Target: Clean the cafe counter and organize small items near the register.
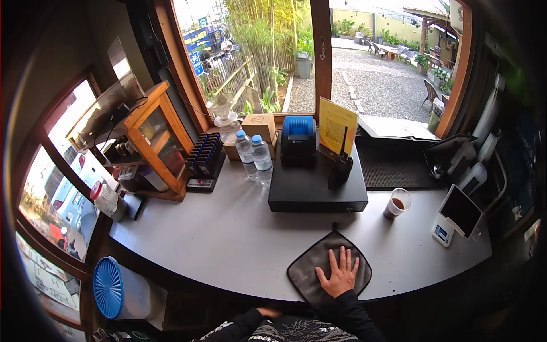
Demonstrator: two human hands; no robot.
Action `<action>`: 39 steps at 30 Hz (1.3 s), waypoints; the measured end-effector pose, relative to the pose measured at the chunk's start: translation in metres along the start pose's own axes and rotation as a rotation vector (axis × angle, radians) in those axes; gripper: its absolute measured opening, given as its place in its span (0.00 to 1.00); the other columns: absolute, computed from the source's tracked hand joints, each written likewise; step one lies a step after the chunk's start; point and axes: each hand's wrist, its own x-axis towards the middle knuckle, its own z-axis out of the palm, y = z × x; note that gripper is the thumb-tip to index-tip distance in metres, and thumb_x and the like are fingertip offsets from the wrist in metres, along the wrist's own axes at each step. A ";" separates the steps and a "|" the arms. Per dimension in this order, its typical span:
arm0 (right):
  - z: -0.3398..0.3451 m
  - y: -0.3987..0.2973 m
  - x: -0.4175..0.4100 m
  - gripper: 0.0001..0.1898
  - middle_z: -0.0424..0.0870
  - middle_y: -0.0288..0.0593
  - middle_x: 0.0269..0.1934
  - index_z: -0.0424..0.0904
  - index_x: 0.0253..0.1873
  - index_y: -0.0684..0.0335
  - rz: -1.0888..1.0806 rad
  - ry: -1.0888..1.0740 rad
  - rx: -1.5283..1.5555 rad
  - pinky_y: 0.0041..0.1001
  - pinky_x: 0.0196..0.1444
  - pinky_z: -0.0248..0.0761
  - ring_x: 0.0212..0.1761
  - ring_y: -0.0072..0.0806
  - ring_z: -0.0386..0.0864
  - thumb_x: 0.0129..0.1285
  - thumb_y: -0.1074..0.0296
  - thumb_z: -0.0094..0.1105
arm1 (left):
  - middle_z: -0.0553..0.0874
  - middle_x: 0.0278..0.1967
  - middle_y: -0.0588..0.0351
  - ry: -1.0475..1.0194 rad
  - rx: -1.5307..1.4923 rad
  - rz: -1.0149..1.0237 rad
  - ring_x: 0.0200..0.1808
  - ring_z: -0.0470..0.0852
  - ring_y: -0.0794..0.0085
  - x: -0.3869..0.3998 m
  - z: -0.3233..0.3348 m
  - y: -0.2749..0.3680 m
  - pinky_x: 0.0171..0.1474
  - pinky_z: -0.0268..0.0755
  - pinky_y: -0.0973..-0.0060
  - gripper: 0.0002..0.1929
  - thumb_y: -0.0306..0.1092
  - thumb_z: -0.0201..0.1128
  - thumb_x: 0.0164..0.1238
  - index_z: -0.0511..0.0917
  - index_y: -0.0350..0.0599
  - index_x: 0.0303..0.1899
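My right hand (pixel 339 273) lies flat on a dark grey microfibre cloth (pixel 305 269), fingers spread. The cloth has a black bound edge and a small loop at its far corner. It rests on the grey counter (pixel 213 239) and its near corner hangs over the front edge. My left hand (pixel 270 313) is low by my body, below the counter's edge, blurred and mostly hidden by the dark sleeve; its fingers cannot be made out. Beyond the cloth sits a black cash drawer (pixel 316 201). Right of that stands a clear cup (pixel 397 204) with dark drink in it.
On the drawer are a receipt printer (pixel 298 141), a yellow sign (pixel 337 124) and a two-way radio (pixel 343 166). Two water bottles (pixel 261 162) stand left of it, near a pager charging dock (pixel 205 160) and a wooden cabinet (pixel 156 143). A tablet on a stand (pixel 460 211) is at right.
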 end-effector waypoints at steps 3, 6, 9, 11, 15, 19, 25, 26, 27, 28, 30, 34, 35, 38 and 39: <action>0.010 -0.007 0.005 0.40 0.56 0.57 0.81 0.68 0.78 0.54 0.117 0.050 -0.080 0.63 0.81 0.31 0.85 0.53 0.48 0.67 0.37 0.60 | 0.86 0.56 0.39 -0.108 -0.019 -0.169 0.58 0.85 0.53 -0.038 -0.042 0.079 0.62 0.75 0.61 0.27 0.55 0.53 0.82 0.80 0.38 0.61; 0.021 -0.056 0.006 0.41 0.58 0.57 0.81 0.69 0.77 0.53 -0.133 -0.027 -0.031 0.64 0.81 0.34 0.85 0.53 0.50 0.67 0.34 0.58 | 0.89 0.47 0.45 0.054 -0.236 -0.192 0.52 0.86 0.54 -0.065 -0.112 0.167 0.59 0.76 0.63 0.27 0.57 0.52 0.83 0.84 0.38 0.50; 0.034 -0.098 0.008 0.44 0.60 0.55 0.80 0.60 0.81 0.53 -0.377 -0.219 0.115 0.59 0.82 0.37 0.84 0.49 0.54 0.65 0.41 0.64 | 0.89 0.50 0.46 0.497 -0.401 0.038 0.57 0.85 0.54 -0.059 -0.153 0.202 0.61 0.73 0.61 0.23 0.52 0.55 0.82 0.84 0.38 0.51; 0.065 -0.099 0.014 0.43 0.61 0.55 0.79 0.59 0.81 0.55 -0.368 -0.237 0.378 0.55 0.82 0.41 0.83 0.48 0.56 0.65 0.48 0.66 | 0.82 0.62 0.40 0.875 -0.045 0.067 0.68 0.77 0.49 -0.032 -0.153 0.194 0.71 0.65 0.53 0.25 0.51 0.53 0.81 0.79 0.39 0.61; 0.056 -0.118 0.028 0.33 0.72 0.54 0.72 0.61 0.77 0.66 -0.213 -0.226 0.869 0.33 0.78 0.60 0.80 0.39 0.65 0.67 0.81 0.58 | 0.60 0.78 0.32 0.959 0.191 -0.140 0.81 0.52 0.35 -0.004 -0.145 0.154 0.78 0.38 0.34 0.37 0.59 0.51 0.79 0.63 0.43 0.78; 0.044 -0.122 0.019 0.23 0.79 0.51 0.65 0.67 0.71 0.68 -0.037 -0.243 1.055 0.29 0.72 0.69 0.70 0.34 0.78 0.73 0.84 0.52 | 0.62 0.78 0.35 1.082 0.645 -0.169 0.81 0.57 0.43 -0.022 -0.180 0.108 0.79 0.44 0.41 0.40 0.67 0.54 0.74 0.68 0.49 0.76; 0.025 -0.148 0.037 0.20 0.85 0.48 0.55 0.72 0.65 0.70 -0.173 -0.230 0.924 0.29 0.63 0.79 0.60 0.33 0.86 0.70 0.82 0.61 | 0.66 0.77 0.36 1.295 0.735 -0.396 0.79 0.63 0.44 -0.061 -0.259 0.041 0.79 0.47 0.41 0.41 0.66 0.56 0.72 0.69 0.45 0.75; 0.029 -0.154 0.041 0.19 0.83 0.49 0.57 0.73 0.65 0.70 -0.129 -0.221 0.938 0.29 0.66 0.77 0.62 0.33 0.84 0.71 0.81 0.61 | 0.64 0.78 0.36 1.254 0.747 -0.400 0.80 0.58 0.45 -0.055 -0.256 0.045 0.79 0.44 0.41 0.41 0.67 0.55 0.73 0.67 0.45 0.77; 0.039 -0.162 0.045 0.19 0.83 0.49 0.57 0.73 0.65 0.70 -0.131 -0.215 0.935 0.29 0.66 0.77 0.62 0.33 0.84 0.71 0.81 0.61 | 0.62 0.79 0.37 1.214 0.761 -0.405 0.82 0.54 0.45 -0.045 -0.247 0.053 0.80 0.42 0.41 0.42 0.67 0.54 0.74 0.64 0.45 0.78; 0.054 -0.173 0.050 0.20 0.82 0.49 0.58 0.73 0.66 0.69 -0.138 -0.131 0.929 0.30 0.67 0.75 0.64 0.34 0.83 0.71 0.80 0.61 | 0.62 0.79 0.37 1.156 0.732 -0.284 0.82 0.55 0.45 -0.038 -0.237 0.061 0.80 0.42 0.41 0.42 0.67 0.54 0.74 0.65 0.45 0.78; 0.078 -0.192 0.057 0.22 0.80 0.52 0.61 0.72 0.68 0.68 -0.190 -0.026 0.812 0.32 0.70 0.71 0.70 0.39 0.77 0.72 0.75 0.61 | 0.65 0.77 0.36 1.081 0.362 0.078 0.80 0.58 0.42 -0.033 -0.222 0.079 0.80 0.45 0.43 0.35 0.58 0.57 0.76 0.69 0.44 0.75; 0.111 -0.207 0.043 0.32 0.66 0.53 0.76 0.72 0.73 0.53 -0.253 -0.060 0.266 0.61 0.79 0.45 0.81 0.52 0.60 0.71 0.44 0.62 | 0.66 0.76 0.36 1.199 0.046 0.255 0.80 0.56 0.36 -0.070 -0.235 0.079 0.80 0.44 0.45 0.24 0.46 0.45 0.87 0.70 0.47 0.74; 0.103 -0.207 0.039 0.35 0.62 0.52 0.79 0.71 0.75 0.49 -0.289 -0.092 0.062 0.66 0.79 0.39 0.82 0.52 0.56 0.69 0.37 0.61 | 0.64 0.77 0.36 1.242 0.129 0.159 0.81 0.53 0.34 -0.086 -0.243 0.064 0.79 0.39 0.39 0.28 0.53 0.39 0.88 0.69 0.48 0.75; 0.098 -0.192 0.041 0.41 0.56 0.52 0.82 0.69 0.77 0.43 -0.195 -0.101 -0.046 0.68 0.80 0.32 0.85 0.53 0.48 0.64 0.29 0.60 | 0.55 0.81 0.38 1.280 0.279 -0.284 0.83 0.44 0.35 -0.149 -0.263 0.021 0.77 0.24 0.31 0.43 0.73 0.27 0.79 0.64 0.51 0.79; 0.095 -0.188 0.046 0.42 0.53 0.51 0.83 0.70 0.77 0.44 -0.146 -0.099 -0.075 0.69 0.79 0.30 0.86 0.54 0.45 0.64 0.28 0.59 | 0.52 0.82 0.38 1.248 0.300 -0.439 0.83 0.42 0.35 -0.165 -0.267 0.012 0.76 0.22 0.28 0.45 0.75 0.26 0.77 0.62 0.52 0.80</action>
